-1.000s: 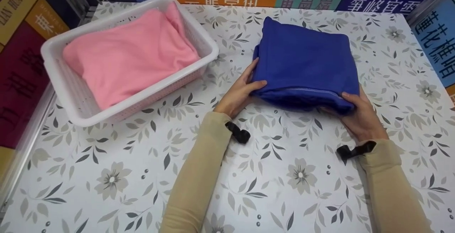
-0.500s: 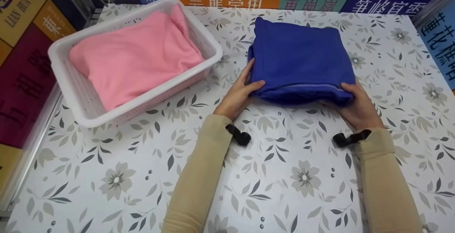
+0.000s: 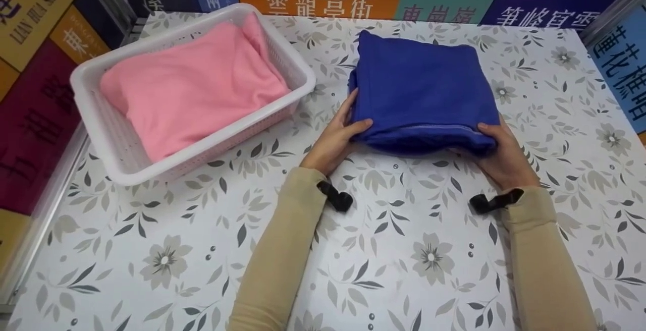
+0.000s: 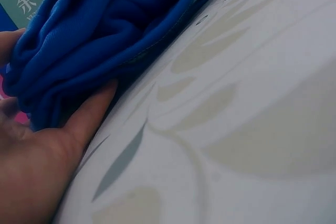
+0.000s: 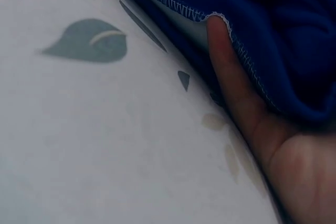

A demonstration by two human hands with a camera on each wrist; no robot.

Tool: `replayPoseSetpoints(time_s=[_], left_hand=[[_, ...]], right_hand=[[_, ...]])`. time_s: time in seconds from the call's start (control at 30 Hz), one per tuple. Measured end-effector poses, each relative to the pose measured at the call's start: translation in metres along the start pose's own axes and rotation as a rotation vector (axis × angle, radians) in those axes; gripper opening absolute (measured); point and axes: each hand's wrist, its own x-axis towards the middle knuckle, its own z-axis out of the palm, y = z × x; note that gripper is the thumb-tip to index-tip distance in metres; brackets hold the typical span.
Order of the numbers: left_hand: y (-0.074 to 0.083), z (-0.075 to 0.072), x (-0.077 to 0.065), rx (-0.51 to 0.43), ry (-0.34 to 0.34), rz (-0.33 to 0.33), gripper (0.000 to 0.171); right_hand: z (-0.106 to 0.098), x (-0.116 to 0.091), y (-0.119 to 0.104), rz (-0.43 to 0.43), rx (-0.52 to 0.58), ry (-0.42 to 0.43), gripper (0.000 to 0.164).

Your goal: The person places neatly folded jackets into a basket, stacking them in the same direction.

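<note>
A folded blue garment (image 3: 424, 84) with a pale stitched edge lies at the back right of the flowered table. My left hand (image 3: 337, 138) grips its near left corner, thumb on top and fingers along the side. At the near right corner, my right hand (image 3: 508, 158) holds it with the thumb over the upper fold and other fingers tucked beneath. The left wrist view shows thick, loose layers of the blue garment (image 4: 105, 40) between thumb and fingers. In the right wrist view, a finger (image 5: 231, 72) lies under the stitched hem, close over the tabletop.
Left of the garment stands a white plastic basket (image 3: 222, 152) with a folded pink cloth (image 3: 197, 89) inside. Coloured panels with large lettering (image 3: 318, 0) border the table (image 3: 383, 265) at the back and both sides.
Both hands have shifted the blue garment slightly left, toward the basket, keeping their hold on its near corners. The head view has also moved a little. The pink cloth stays in the basket.
</note>
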Motion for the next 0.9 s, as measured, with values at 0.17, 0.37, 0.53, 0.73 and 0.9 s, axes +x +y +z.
replayPoseSetpoints(time_s=[0.17, 0.37, 0.53, 0.73, 0.9], left_hand=[[0.0, 0.001, 0.0, -0.014, -0.002, -0.003, 0.073], [0.005, 0.001, -0.002, -0.027, 0.027, -0.035, 0.072], [0.007, -0.001, -0.004, -0.018, 0.047, -0.041, 0.072], [0.006, 0.001, -0.004, -0.014, 0.005, -0.006, 0.069], [0.006, -0.001, -0.005, 0.016, -0.022, 0.031, 0.064]], right_hand=[[0.001, -0.001, -0.002, -0.011, -0.003, 0.007, 0.056], [0.005, 0.002, 0.0, -0.037, -0.004, 0.013, 0.057], [0.009, 0.002, 0.003, -0.064, -0.011, 0.042, 0.059], [0.012, 0.0, 0.003, -0.099, -0.048, 0.102, 0.06], [0.014, 0.0, 0.006, -0.112, -0.039, 0.123, 0.059]])
